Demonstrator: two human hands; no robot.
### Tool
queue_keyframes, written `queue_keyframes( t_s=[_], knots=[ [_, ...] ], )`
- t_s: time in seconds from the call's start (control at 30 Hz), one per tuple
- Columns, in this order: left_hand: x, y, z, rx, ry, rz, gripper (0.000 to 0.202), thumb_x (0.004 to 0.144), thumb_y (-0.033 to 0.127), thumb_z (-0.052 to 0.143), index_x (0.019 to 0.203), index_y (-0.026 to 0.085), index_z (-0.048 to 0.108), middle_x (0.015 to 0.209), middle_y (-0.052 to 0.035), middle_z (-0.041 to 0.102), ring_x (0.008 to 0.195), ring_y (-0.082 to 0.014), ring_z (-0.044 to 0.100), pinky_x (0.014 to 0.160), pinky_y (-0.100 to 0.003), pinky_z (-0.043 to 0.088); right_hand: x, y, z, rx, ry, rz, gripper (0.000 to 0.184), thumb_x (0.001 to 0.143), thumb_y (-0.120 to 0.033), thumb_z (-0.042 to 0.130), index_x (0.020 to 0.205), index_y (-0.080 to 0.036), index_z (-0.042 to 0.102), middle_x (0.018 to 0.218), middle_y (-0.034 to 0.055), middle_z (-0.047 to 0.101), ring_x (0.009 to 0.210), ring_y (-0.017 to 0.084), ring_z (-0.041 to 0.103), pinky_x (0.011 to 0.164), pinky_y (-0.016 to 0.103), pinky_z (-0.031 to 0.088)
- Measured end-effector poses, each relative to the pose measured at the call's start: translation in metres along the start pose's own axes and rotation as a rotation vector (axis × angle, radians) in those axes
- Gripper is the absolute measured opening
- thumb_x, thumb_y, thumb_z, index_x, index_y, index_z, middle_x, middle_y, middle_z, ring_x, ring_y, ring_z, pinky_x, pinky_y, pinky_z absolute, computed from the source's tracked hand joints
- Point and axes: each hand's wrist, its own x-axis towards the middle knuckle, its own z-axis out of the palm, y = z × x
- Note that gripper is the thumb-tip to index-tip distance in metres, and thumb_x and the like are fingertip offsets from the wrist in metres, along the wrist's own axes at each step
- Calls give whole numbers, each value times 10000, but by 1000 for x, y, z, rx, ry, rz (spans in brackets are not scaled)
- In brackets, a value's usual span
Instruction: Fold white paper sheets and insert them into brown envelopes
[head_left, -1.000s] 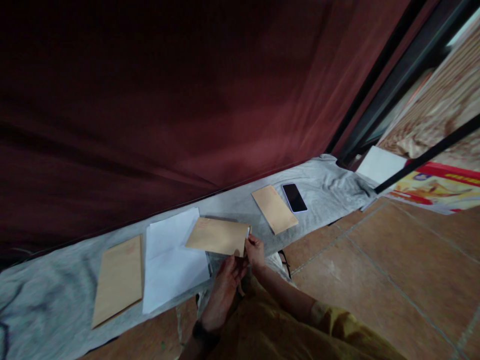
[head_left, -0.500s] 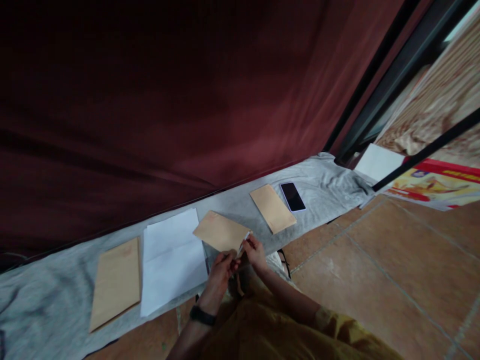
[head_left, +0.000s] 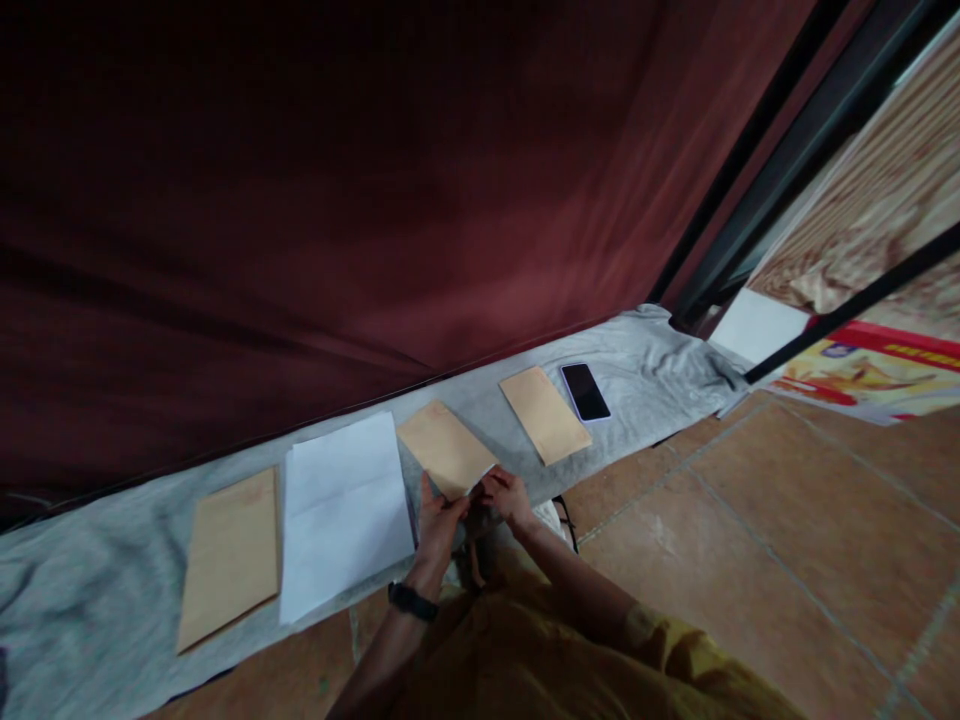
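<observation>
Watching remotely through the head camera, I see two bare hands at work on the middle envelope (head_left: 446, 445), which slants across the near side of a gray cloth-covered desk (head_left: 637, 365) between a stack of white paper (head_left: 345, 520) and the right envelope (head_left: 546, 415). The left hand (head_left: 441, 520) holds the envelope's lower left corner, its thumb and fingers spread along the edge, apparently to steady it, while the right hand (head_left: 510, 498), its fingers drawn narrow, grips the near right corner. I judge that this two-cornered hold controls the near end, where a white edge (head_left: 482, 479) shows; whether that is paper inside or part of the envelope, I cannot tell. That end is turned toward the wearer, probably so both hands can meet there. I cannot make out whether the far end touches the cloth. The left envelope (head_left: 231, 560) lies just beside the white stack, and a smartphone (head_left: 586, 391) lies screen up beside the right envelope; the spacing seems to give the hands room at the center. A dark red curtain (head_left: 450, 220) hangs behind the desk.
</observation>
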Motion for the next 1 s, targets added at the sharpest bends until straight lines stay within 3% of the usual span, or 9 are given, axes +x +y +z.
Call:
queue_keyframes(
  t_s=[0.33,0.43,0.57,0.73,0.83,1.0],
  knots=[
    [2,15,-5,84,-78,-21,1096,603,113,824,1564,167,300,810,15,731,603,-114,596,531,-202,430,-28,-14,-38,-115,36,-41,292,810,-495,659,897,-216,659,762,43,630,725,210,598,703,349,544],
    [2,15,-3,117,-89,-30,1024,657,63,765,1564,122,294,922,-40,753,653,-133,621,551,-213,435,-31,-20,-46,-316,40,-185,195,868,-361,625,978,-206,671,927,94,658,880,251,625,849,376,534],
    [4,11,-7,129,-114,-10,978,678,71,760,1554,180,339,1154,-91,732,845,-191,676,628,-240,504,-25,-25,-49,-654,13,-484,358,914,-247,560,1269,-239,606,1232,113,582,1123,265,598,1010,446,507],
    [10,2,-18,164,-183,39,1028,684,168,769,1585,189,274,1224,-84,708,981,-209,675,788,-302,569,-15,-18,-51,-668,-110,-604,480,907,-172,556,1381,-242,529,1391,136,499,1154,237,614,1002,443,543],
    [14,-4,-23,339,-172,71,956,761,193,693,1596,173,226,1180,-77,724,972,-208,686,829,-340,577,-14,-13,-49,-663,-126,-604,492,898,-131,545,1380,-231,528,1375,132,519,1074,218,650,951,410,573],
    [9,-1,-26,987,-47,203,673,911,172,524,1557,158,337,1142,-131,736,990,-245,711,901,-396,550,-17,-13,-40,-854,-151,-651,492,887,-98,545,1374,-166,543,1381,149,532,1248,261,557,1080,428,490]
  ],
)
